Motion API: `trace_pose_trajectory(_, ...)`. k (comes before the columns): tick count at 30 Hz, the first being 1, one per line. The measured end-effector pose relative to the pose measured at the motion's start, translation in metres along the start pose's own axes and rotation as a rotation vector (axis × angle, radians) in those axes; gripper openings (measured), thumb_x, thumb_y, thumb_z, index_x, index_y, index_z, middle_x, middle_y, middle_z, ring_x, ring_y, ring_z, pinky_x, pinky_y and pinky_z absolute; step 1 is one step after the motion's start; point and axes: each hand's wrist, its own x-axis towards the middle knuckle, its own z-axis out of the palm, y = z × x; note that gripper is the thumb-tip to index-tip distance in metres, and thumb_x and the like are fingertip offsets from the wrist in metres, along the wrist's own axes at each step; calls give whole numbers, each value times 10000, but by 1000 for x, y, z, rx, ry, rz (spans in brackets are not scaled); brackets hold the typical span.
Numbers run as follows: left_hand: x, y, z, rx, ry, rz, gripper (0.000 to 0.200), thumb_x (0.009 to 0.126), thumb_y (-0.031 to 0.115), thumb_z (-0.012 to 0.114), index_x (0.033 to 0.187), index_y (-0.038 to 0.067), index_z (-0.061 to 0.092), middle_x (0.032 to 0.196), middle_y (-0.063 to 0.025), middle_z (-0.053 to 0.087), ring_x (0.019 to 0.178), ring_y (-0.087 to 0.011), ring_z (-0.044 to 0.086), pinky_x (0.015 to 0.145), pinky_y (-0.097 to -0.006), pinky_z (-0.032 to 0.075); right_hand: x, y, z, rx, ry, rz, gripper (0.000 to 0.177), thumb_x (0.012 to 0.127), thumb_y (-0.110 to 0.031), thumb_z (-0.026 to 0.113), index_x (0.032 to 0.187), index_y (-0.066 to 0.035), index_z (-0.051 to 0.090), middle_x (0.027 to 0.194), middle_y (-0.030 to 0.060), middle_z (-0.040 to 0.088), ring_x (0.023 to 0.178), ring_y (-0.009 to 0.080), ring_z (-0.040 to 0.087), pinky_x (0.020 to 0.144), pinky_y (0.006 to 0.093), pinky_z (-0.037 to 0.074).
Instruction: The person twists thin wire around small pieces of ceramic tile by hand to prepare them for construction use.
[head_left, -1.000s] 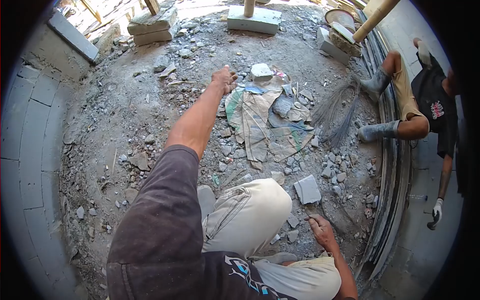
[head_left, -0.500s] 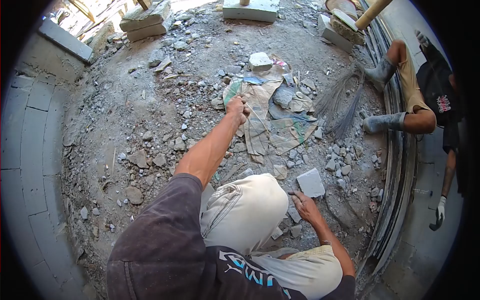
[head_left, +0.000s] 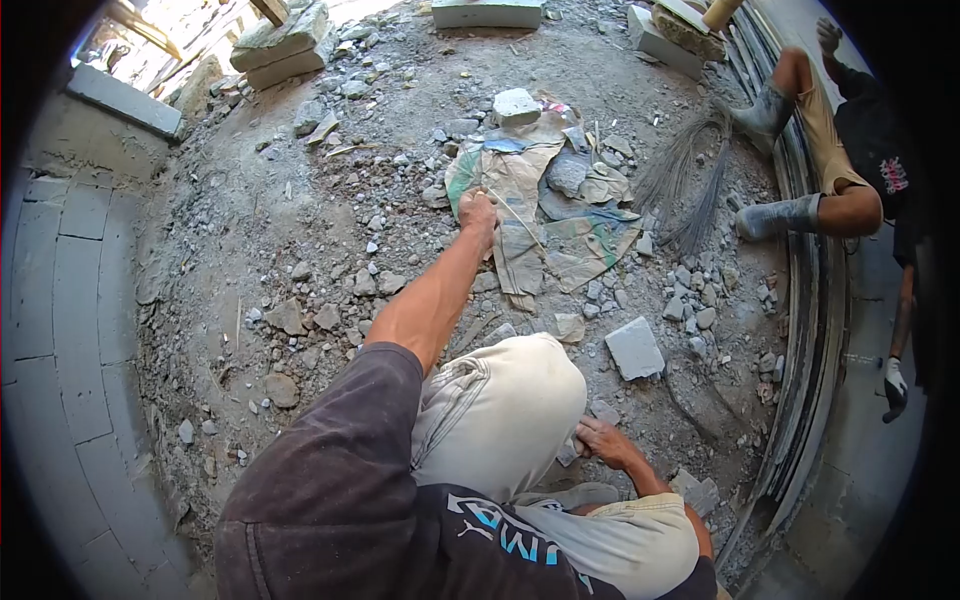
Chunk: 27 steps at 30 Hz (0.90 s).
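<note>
My left hand (head_left: 478, 212) is closed in a fist at the left edge of a torn, dusty woven sack (head_left: 520, 215). The sack lies spread on rubble, and a thin pale strip, cord or stick, crosses it from beside my fist. Low by my bent knee, my right hand (head_left: 603, 443) has its fingers curled against a small grey stone (head_left: 568, 453); my knee partly hides that spot. A square pale block piece (head_left: 634, 348) lies just beyond this hand. Grey chunks rest on the sack, and a whitish block (head_left: 516, 107) sits at its far edge.
Another person in rubber boots (head_left: 780, 218) sits at the right on long stacked strips (head_left: 808, 330). A bundle of thin wires (head_left: 690, 185) lies near the boots. Block walls (head_left: 75, 310) stand left and right. Stacked blocks (head_left: 285, 50) sit at the back among loose rubble.
My right hand has moved down and back to the small stone, its fingers now curled. My left hand stays at the sack's edge. The view has shifted slightly.
</note>
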Motion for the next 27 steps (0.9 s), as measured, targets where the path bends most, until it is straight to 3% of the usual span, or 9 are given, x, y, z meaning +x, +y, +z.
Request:
trace_pose_trajectory(4,27,-6,-15,192,-2,-40,56,905,143,499,954,128,521,609,-22,504,411,-129,442,339,-279,331,4,2,-2,-273,-57,9,538,951,-386,460,1343,-17,452,1073,172,628,918,252,611,818,349,478)
trace_pose_trajectory(5,42,-15,-28,100,-113,-109,41,892,149,523,855,130,524,600,-12,506,413,-136,447,353,-280,339,14,27,-10,-423,-56,-150,606,936,-431,459,1356,4,423,1293,235,518,1146,347,540,975,399,413)
trace_pose_trajectory(7,118,-43,-56,-45,-294,-228,185,894,229,537,749,116,517,574,-9,485,424,-148,459,395,-294,398,8,25,-15,-536,-10,-145,646,906,-470,493,1355,-10,424,1300,227,515,1182,368,507,984,417,402)
trace_pose_trajectory(10,91,-16,-45,296,-166,-168,206,884,253,545,745,104,520,635,-28,518,536,-166,517,461,-322,421,3,54,-22,-533,162,-62,573,874,-420,560,1306,-49,492,1172,242,586,1060,406,568,910,448,450)
trace_pose_trajectory(12,47,12,-32,679,-19,-94,280,875,306,570,999,58,611,689,-81,543,716,-212,592,581,-342,461,-18,59,-26,-505,324,-41,524,873,-391,560,1256,-34,529,1133,246,600,1041,411,574,900,452,454)
trace_pose_trajectory(13,151,0,-65,1567,-201,318,383,872,358,583,1125,70,585,865,-91,593,797,-200,578,650,-364,459,-23,57,-25,-495,391,-42,501,872,-377,561,1231,-27,547,1113,248,607,1032,413,577,895,453,456)
trace_pose_trajectory(16,-3,38,-41,728,-206,-8,457,878,392,581,1208,79,531,1139,-100,579,966,-217,561,737,-389,449,-50,84,-40,-439,676,71,369,868,-292,556,1116,-23,606,1074,232,626,999,400,597,878,456,463)
trace_pose_trajectory(17,-15,47,-41,748,-220,-59,532,883,404,578,1292,84,463,1316,-103,495,1109,-251,514,813,-417,436,-55,99,-52,-429,763,84,335,864,-271,558,1086,-28,620,1068,224,630,991,396,601,872,456,463)
trace_pose_trajectory(27,-222,110,105,1039,-998,118,542,915,404,560,1321,59,460,1235,-78,567,1093,-170,550,870,-295,435,-12,100,-140,-519,1195,37,282,821,-208,618,1071,-77,633,1134,172,574,1103,341,524,935,425,432)
